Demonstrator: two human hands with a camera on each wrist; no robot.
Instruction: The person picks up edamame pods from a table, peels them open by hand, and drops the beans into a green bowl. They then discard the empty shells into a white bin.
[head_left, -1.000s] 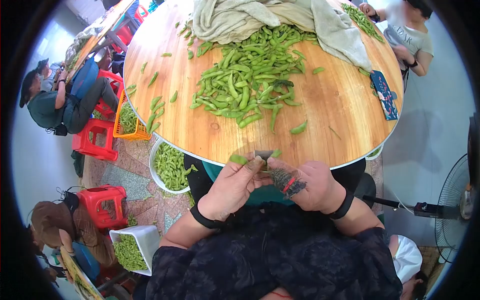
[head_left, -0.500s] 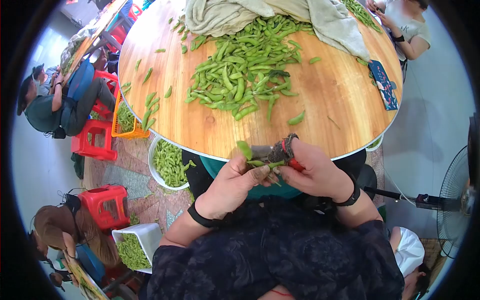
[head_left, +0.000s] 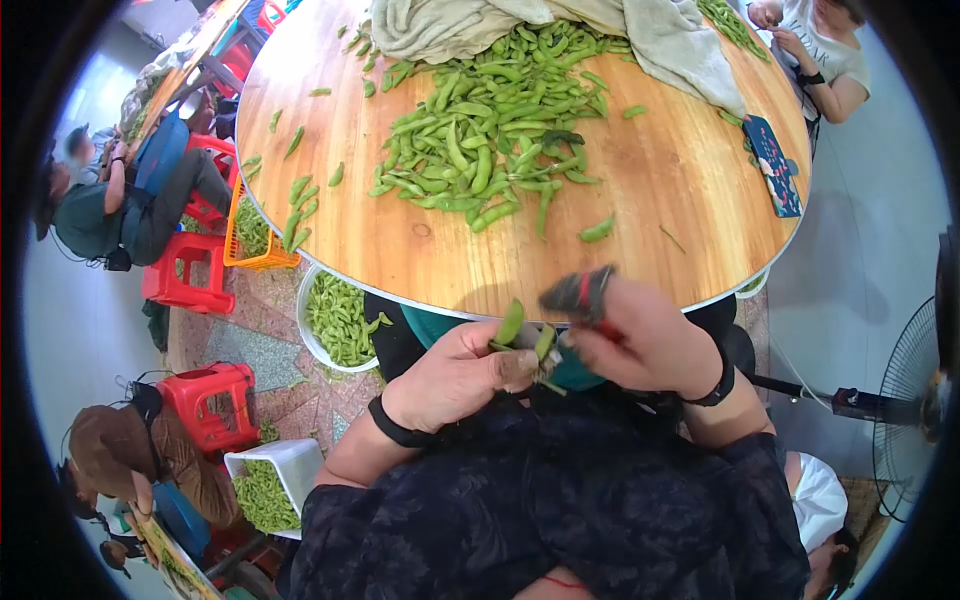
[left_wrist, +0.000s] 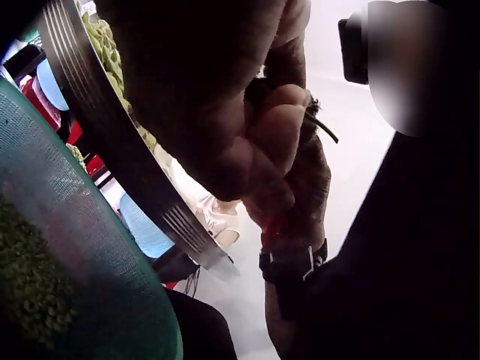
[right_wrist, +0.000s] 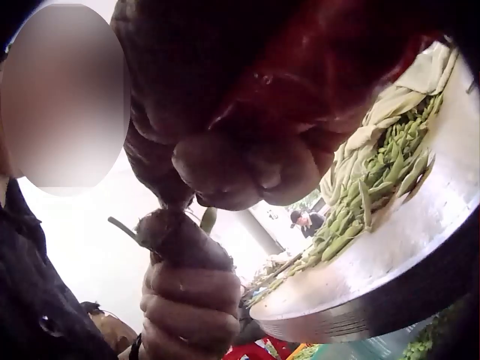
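Observation:
Below the round table's near edge, my left hand (head_left: pixel 455 378) pinches green pods (head_left: pixel 511 322) between thumb and fingers, with a thin stem sticking out underneath. Just right of it, blurred, my right hand (head_left: pixel 645 335) has its fingers curled round a dark-wrapped tool (head_left: pixel 580 293) with red parts; its working end is unclear. In the right wrist view my left hand (right_wrist: pixel 191 300) is curled below the near fingers, a stem (right_wrist: pixel 124 231) poking out. The left wrist view is dark, with my right hand (left_wrist: pixel 296 187) close beside the nearer hand.
A pile of pods (head_left: pixel 480 130) lies on the wooden table (head_left: pixel 400 260), below a cloth (head_left: pixel 440 30). A dark patterned object (head_left: pixel 772 170) rests at the right edge. White tub (head_left: pixel 305 320), orange basket (head_left: pixel 262 262) and red stools (head_left: pixel 205 400) stand left; a fan (head_left: pixel 905 400) stands right.
My right hand has shifted slightly right, and the dark-wrapped tool sits higher than a second ago. The pods in my left hand now point upward. The person at top right has moved their arms.

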